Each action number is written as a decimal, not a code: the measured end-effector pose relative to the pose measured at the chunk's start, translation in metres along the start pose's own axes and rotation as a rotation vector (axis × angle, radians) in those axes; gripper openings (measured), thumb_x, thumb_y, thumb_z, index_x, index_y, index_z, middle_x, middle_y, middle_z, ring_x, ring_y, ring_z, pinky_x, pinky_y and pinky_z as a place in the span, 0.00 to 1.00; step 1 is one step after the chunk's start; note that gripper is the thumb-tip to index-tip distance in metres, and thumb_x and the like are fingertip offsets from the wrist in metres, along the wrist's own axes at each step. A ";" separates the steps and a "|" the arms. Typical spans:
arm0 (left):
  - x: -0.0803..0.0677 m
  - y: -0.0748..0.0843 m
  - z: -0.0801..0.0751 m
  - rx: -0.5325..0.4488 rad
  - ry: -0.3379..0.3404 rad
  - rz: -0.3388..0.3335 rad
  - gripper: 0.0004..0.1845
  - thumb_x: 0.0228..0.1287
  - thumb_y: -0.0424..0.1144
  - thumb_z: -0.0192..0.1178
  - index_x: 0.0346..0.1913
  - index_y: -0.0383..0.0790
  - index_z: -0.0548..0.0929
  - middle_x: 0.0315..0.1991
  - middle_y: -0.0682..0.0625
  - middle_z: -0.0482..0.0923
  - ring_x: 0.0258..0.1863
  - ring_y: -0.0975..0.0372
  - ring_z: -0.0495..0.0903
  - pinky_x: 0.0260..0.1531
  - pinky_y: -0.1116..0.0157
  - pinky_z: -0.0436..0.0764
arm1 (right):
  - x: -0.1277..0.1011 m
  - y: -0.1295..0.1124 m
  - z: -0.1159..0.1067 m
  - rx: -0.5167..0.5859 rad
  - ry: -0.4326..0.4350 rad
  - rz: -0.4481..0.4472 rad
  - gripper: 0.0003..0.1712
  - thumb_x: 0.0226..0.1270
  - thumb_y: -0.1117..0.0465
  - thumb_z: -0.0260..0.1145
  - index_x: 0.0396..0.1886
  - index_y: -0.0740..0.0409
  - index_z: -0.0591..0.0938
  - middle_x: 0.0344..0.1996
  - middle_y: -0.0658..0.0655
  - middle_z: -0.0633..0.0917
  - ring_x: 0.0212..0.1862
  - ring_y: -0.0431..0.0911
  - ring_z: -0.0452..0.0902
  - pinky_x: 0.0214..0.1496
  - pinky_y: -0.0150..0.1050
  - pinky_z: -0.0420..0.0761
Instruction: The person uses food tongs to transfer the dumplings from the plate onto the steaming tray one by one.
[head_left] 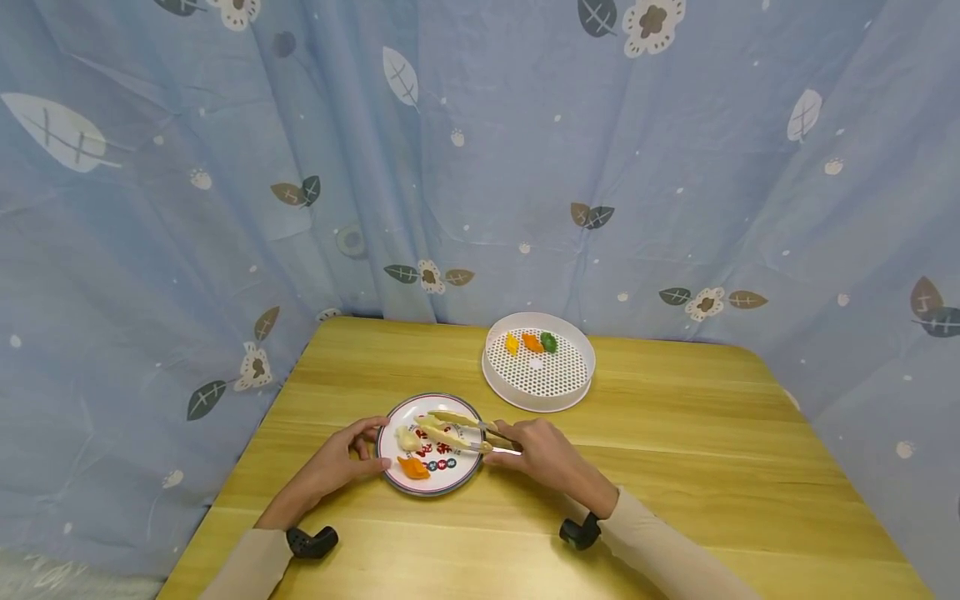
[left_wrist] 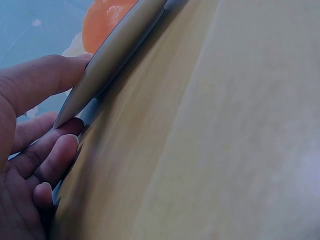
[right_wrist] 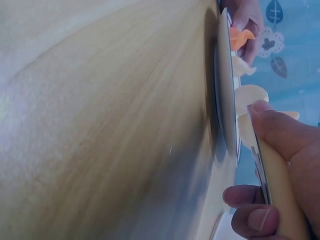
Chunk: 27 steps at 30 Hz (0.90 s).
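Note:
A round white plate point(head_left: 450, 471) with a dark rim and red print lies near the table's front edge. It carries pale dumplings point(head_left: 407, 439) and an orange dumpling point(head_left: 413, 468). My left hand point(head_left: 367, 446) grips the plate's left rim point(left_wrist: 115, 50), thumb above and fingers curled under the edge. My right hand point(head_left: 517, 437) holds cream tongs point(head_left: 453, 427) by their handle point(right_wrist: 277, 190). The two tong arms reach spread over the plate, tips at the pale dumplings point(right_wrist: 250, 95). In the left wrist view the orange dumpling point(left_wrist: 102, 20) shows above the rim.
A white perforated steamer tray point(head_left: 538, 379) stands behind the plate on the wooden table point(head_left: 675, 433). It holds a yellow, an orange and a green dumpling point(head_left: 548, 341) at its far side. A blue leaf-print curtain point(head_left: 480, 167) hangs round the table.

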<state>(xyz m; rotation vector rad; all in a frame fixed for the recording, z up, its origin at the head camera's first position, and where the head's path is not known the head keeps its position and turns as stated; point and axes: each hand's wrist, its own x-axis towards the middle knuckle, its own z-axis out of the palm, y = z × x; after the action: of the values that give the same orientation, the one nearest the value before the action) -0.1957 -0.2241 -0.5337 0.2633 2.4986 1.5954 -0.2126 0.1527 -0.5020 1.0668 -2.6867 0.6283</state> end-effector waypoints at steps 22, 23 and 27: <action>-0.001 0.004 0.002 -0.005 0.008 0.014 0.37 0.58 0.40 0.78 0.70 0.41 0.75 0.50 0.44 0.78 0.36 0.55 0.72 0.36 0.65 0.71 | -0.003 0.009 -0.022 0.032 0.039 0.085 0.19 0.64 0.40 0.73 0.37 0.49 0.84 0.18 0.42 0.68 0.22 0.34 0.61 0.25 0.31 0.62; -0.001 0.004 0.002 -0.001 0.007 0.013 0.37 0.58 0.40 0.78 0.70 0.42 0.75 0.50 0.44 0.78 0.36 0.55 0.72 0.36 0.64 0.71 | -0.004 0.009 -0.024 0.032 0.050 0.082 0.18 0.64 0.40 0.73 0.36 0.49 0.84 0.18 0.42 0.67 0.22 0.34 0.61 0.25 0.31 0.62; 0.000 0.001 0.002 0.011 0.007 -0.002 0.37 0.57 0.43 0.79 0.69 0.45 0.76 0.50 0.45 0.78 0.36 0.54 0.73 0.36 0.65 0.72 | -0.005 0.012 -0.029 0.040 0.088 0.076 0.16 0.63 0.43 0.75 0.32 0.47 0.82 0.17 0.40 0.66 0.22 0.34 0.60 0.25 0.32 0.62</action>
<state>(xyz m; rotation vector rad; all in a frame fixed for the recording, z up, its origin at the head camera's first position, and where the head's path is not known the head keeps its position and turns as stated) -0.1948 -0.2221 -0.5336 0.2561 2.5125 1.5854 -0.2171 0.1765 -0.4815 0.9278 -2.6601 0.7281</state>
